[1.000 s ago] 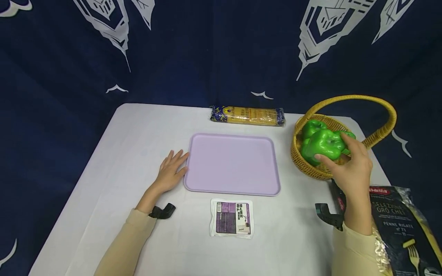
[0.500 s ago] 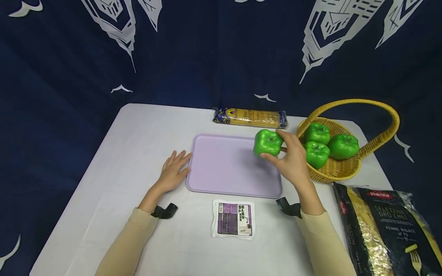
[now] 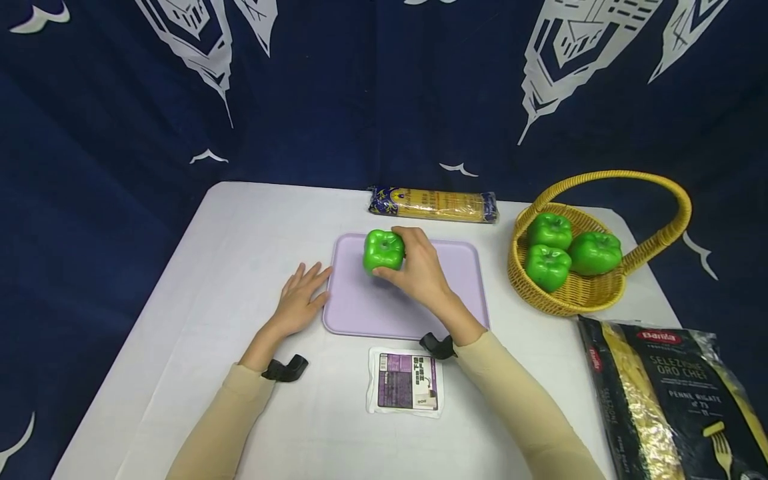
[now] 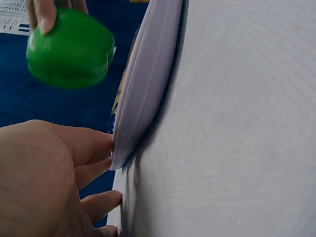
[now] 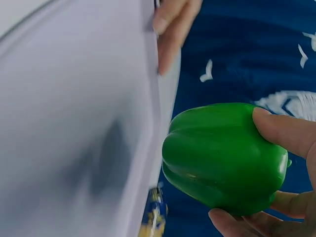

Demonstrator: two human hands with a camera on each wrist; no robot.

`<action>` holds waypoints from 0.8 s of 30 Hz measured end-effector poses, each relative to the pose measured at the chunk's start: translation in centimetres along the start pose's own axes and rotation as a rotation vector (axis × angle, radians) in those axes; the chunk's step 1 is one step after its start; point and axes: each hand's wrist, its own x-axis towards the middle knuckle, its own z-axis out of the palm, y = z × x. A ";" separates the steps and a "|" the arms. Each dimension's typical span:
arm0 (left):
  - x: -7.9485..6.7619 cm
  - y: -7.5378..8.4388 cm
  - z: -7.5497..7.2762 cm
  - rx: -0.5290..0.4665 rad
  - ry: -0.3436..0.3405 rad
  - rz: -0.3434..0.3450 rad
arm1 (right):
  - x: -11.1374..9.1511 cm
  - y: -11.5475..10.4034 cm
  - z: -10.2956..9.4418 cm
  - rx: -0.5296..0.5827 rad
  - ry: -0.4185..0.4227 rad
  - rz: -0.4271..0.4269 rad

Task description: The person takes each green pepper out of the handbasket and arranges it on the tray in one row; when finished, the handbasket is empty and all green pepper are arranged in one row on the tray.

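Note:
A green bell pepper [image 3: 383, 251] is held above the left part of the lilac tray [image 3: 408, 320] by my right hand [image 3: 420, 270]. In the right wrist view, thumb and fingers pinch the pepper [image 5: 224, 155] from opposite sides, with a gap between it and the tray. My left hand [image 3: 299, 300] lies on the table with fingers spread, fingertips touching the tray's left edge. The left wrist view shows that hand's fingers [image 4: 94, 145] straight against the tray rim [image 4: 145, 84]. Several similar things are not in hand: green peppers [image 3: 594, 253] lie inside the wicker basket [image 3: 552, 305].
A pack of noodles [image 3: 435, 203] lies behind the tray. In front of it is a white and purple packet [image 3: 405, 381]. A black bag of penne [image 3: 678, 400] lies at the right front, near the basket. A dark blue patterned curtain [image 3: 336, 87] hangs behind the table.
My right hand has lifted a green pepper out of the basket and carried it left, over the tray. The left hand stays at the tray's left edge.

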 end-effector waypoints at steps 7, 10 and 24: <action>0.1 0.0 0.1 0.010 0.003 0.005 | 1.6 -1.5 2.7 -0.025 -0.081 0.016; 0.1 -0.1 0.1 0.013 0.001 0.002 | 2.1 -2.0 3.6 -0.041 -0.130 0.033; 0.1 -0.1 0.3 0.013 0.017 0.010 | 2.7 -2.5 5.2 -0.066 -0.218 0.046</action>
